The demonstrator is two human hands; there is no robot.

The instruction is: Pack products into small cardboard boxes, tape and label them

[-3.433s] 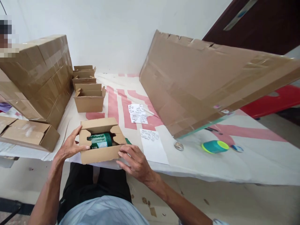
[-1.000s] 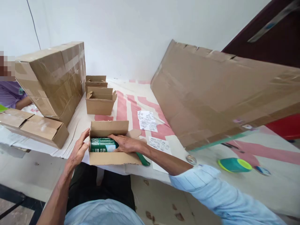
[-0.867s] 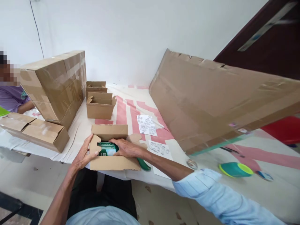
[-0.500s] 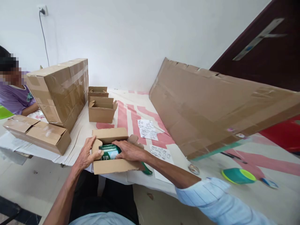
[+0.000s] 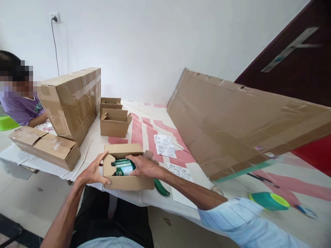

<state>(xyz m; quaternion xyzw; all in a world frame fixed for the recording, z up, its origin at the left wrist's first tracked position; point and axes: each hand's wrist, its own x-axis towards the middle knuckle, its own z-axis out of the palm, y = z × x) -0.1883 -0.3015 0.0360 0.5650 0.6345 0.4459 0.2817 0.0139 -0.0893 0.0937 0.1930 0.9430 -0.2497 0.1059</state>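
Note:
A small open cardboard box (image 5: 129,183) lies at the table's front edge with its flaps up. Inside it are shiny green packages (image 5: 123,163), one with a pale blue and white patch; their kind I cannot make out. My left hand (image 5: 94,171) spans the box's left end, thumb at the front side and fingers at the back corner. Reaching into the box from the right, my right hand (image 5: 142,166) has its thumb and fingers around the right end of the green packages. A dark green curved object (image 5: 162,187) lies just right of the box.
Two open cardboard boxes (image 5: 115,125) stand behind. At left are a tall taped carton stack (image 5: 77,100), a long closed box (image 5: 51,148) and a person in purple (image 5: 22,108). A large cardboard sheet (image 5: 232,120) leans at right, near printed papers (image 5: 164,146) and a green container (image 5: 267,200).
My left thumb has moved off the box's inside and onto its front side, and the left end flap has folded inward. My right hand stays on the green packages. The view shifts slightly.

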